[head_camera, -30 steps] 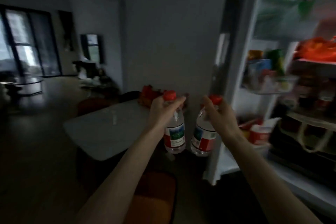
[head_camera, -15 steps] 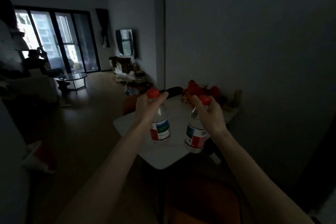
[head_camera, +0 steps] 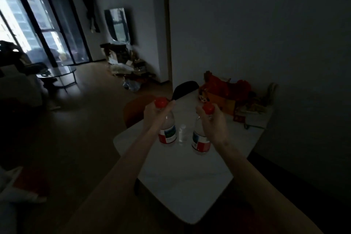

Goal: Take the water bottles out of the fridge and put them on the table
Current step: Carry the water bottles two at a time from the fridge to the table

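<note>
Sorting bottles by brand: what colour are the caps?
Red, on both clear plastic water bottles, in the head view.

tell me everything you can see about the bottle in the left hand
The left bottle is a clear plastic water bottle with a red screw cap and a wrap label, red with a blue-green picture panel. It is upright and looks full and sealed. The left hand grips it around the neck and shoulder, just under the cap. It is over the white table; whether its base touches the top cannot be told. A small clear container stands just right of it.
</note>
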